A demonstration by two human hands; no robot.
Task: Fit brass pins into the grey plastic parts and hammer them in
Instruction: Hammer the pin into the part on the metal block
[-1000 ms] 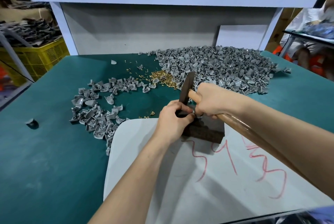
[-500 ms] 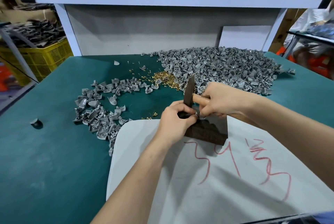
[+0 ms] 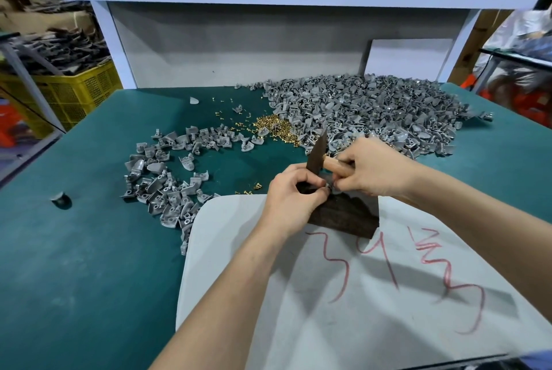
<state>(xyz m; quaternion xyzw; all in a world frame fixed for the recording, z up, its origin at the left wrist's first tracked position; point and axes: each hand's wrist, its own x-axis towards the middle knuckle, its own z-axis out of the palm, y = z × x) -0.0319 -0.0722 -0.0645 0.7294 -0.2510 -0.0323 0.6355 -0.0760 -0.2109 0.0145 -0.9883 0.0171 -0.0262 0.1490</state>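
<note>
A green table point(image 3: 74, 250) spreads under both hands, and a white board point(image 3: 328, 295) scrawled with red marks lies on it beneath the forearms. Beyond the right hand point(image 3: 376, 169) is the big heap of grey plastic parts point(image 3: 373, 113): small matte mouldings, curved like shells on one side, with a round socket showing on some. A looser scatter of grey parts point(image 3: 167, 178) lies out to the left of the left hand point(image 3: 294, 193), some touching the board's edge. A dark block point(image 3: 346, 217) sits on the board's far edge directly under the two hands.

The hammer point(image 3: 316, 151) has a dark, narrow head that stands tilted just above the left hand, on a pale wooden handle running under the right palm. The brass pins point(image 3: 274, 128) make a small shiny gold pile beyond the left hand, against the near-left foot of the heap, with strays around it. A few loose pins point(image 3: 254, 189) lie just left of the left hand.

The right hand is curled around the hammer's handle close to the head, its fingertips reaching down toward the left hand. The left hand is curled tight, thumb and forefinger pinching one grey part point(image 3: 331, 189) on top of the block, between the two hands. Whether a pin sits in it cannot be made out.
</note>
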